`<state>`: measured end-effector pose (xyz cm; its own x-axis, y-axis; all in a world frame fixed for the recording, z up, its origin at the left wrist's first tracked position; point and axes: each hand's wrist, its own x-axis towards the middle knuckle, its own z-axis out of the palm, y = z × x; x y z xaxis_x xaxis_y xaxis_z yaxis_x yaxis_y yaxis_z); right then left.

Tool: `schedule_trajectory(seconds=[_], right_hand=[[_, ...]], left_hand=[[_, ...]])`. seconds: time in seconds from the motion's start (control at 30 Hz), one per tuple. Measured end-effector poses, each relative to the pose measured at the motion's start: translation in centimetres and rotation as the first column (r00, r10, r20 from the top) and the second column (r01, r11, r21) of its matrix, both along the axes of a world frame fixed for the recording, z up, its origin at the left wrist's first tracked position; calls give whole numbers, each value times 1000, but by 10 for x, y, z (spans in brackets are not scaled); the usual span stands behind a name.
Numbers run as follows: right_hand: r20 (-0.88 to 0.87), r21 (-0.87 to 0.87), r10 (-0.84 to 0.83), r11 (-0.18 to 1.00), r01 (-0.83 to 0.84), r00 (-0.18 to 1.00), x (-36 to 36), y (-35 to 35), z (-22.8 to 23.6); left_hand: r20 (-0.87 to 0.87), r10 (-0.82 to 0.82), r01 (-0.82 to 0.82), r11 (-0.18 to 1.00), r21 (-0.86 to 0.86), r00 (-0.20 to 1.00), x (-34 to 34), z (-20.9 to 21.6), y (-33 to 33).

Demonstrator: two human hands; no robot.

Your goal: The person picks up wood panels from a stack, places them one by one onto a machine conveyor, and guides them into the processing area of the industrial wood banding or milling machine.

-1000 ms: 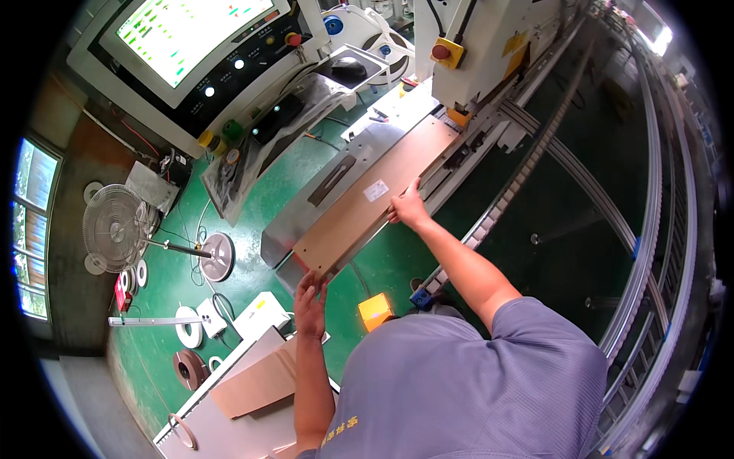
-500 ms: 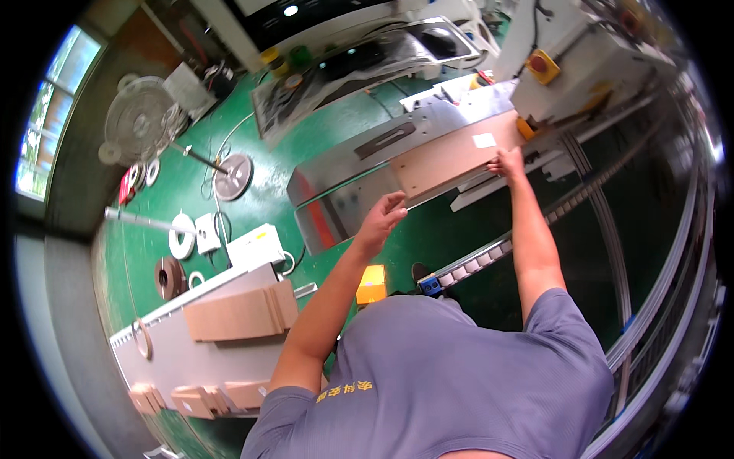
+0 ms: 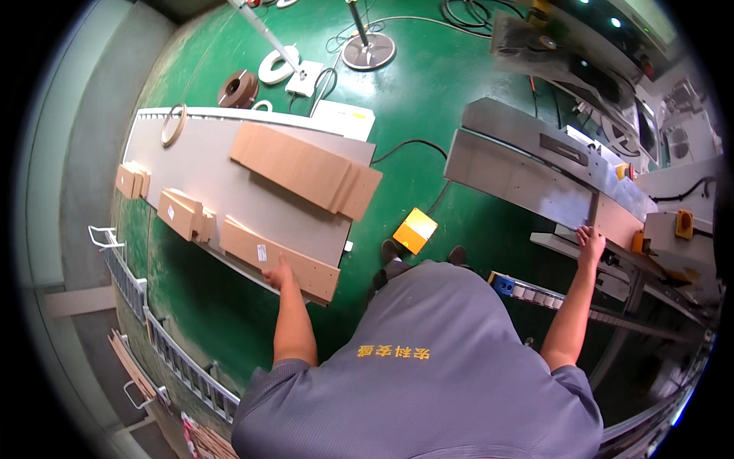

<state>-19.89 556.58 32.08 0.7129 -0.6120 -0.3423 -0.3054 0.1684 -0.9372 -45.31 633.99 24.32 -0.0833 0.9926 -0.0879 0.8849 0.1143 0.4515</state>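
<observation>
On the left, my left hand [image 3: 280,273] is at the near edge of a brown wooden board [image 3: 317,277] with a white label, on the grey table. Its thumb lies over the top and the fingers curl at the edge. Over on the right, my right hand [image 3: 590,243] has its fingers closed at the near left corner of another wooden board [image 3: 618,223]. That board rests on the metal bed [image 3: 527,183] of a machine, and its far right part is hidden behind the machine's housing.
More boards lie stacked on the table [image 3: 183,145]. A yellow foot pedal [image 3: 415,231] sits on the green floor before my feet. A roller rail [image 3: 535,294] runs below the machine bed. A red-and-yellow stop button [image 3: 683,223] is on the housing. Rails [image 3: 180,344] stand lower left.
My view has turned left. My left hand has gone from beside the machine bed to a board on the table. The board at my right hand has slid further right along the bed.
</observation>
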Motion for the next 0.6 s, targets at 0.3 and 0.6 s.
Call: schedule_trajectory(seconds=[0.3, 0.6], right_hand=[[-50, -69, 843, 531, -844, 535, -37, 268, 32], [-174, -17, 981, -95, -995, -90, -48, 362, 61]], left_hand=[[560, 461, -61, 806, -589, 688, -89, -82, -7], [861, 288, 150, 913, -378, 420, -68, 5, -49]])
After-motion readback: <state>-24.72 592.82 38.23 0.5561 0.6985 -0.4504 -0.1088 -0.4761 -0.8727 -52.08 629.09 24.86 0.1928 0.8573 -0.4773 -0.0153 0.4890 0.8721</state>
